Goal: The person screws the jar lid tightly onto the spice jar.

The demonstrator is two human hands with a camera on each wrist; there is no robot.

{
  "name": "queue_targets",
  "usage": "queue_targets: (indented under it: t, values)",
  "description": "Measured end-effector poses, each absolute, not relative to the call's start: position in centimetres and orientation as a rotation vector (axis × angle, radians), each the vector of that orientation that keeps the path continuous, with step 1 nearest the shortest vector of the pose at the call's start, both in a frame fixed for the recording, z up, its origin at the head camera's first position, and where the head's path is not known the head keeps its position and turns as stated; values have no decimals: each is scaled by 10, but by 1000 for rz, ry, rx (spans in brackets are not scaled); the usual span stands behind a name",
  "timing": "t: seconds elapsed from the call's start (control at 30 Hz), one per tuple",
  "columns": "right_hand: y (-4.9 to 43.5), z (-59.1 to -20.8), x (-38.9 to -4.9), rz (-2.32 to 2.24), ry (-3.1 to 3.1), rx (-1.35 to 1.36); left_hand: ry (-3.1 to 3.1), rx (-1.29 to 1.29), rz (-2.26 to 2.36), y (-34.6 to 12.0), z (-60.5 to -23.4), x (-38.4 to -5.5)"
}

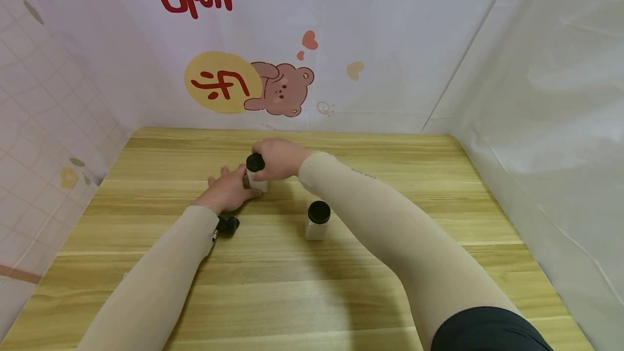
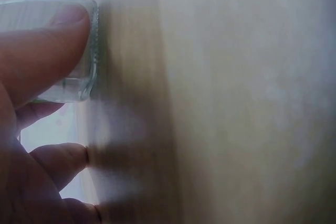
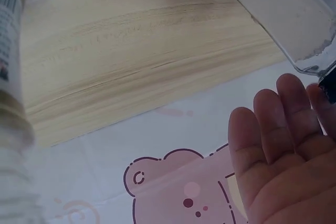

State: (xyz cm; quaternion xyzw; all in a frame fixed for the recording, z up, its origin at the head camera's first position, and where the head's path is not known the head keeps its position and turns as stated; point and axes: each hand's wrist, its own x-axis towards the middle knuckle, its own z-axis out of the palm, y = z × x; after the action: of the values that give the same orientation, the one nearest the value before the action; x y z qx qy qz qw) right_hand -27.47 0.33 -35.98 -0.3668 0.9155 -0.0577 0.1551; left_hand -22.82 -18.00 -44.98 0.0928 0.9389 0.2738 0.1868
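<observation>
A square clear glass jar [image 1: 260, 184] with pale, powdery-looking contents stands upright on the table, left of centre toward the back. My left hand [image 1: 228, 189] holds its lower body from the left, and the left wrist view shows the thumb [image 2: 50, 45] across the glass [image 2: 71, 86]. From the right, my right hand [image 1: 279, 157] grips at the black lid [image 1: 255, 162], thumb and index finger on either side of it. In the right wrist view three fingers [image 3: 291, 98] extend beside the jar [image 3: 289, 17], off its glass. Part of the lid is hidden by the hand.
A second black-lidded jar [image 1: 317, 231] stands nearer to me, beside my right forearm; its label [image 3: 6, 35] shows at the right wrist view's left edge. The wooden table [image 1: 273, 307] meets a white printed backdrop [image 1: 385, 69] behind and cloth walls at both sides.
</observation>
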Motion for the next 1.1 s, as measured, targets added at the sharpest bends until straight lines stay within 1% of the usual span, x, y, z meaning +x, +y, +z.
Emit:
queue_targets:
  t: [0.47, 1.1]
  values:
    - [1, -358, -274, -140, 2609, -1007, 2651, 264, 776, -180, -452, -228]
    - [2, -358, -271, -98, 2628, -1015, 2657, 268, 769, -180, -453, -230]
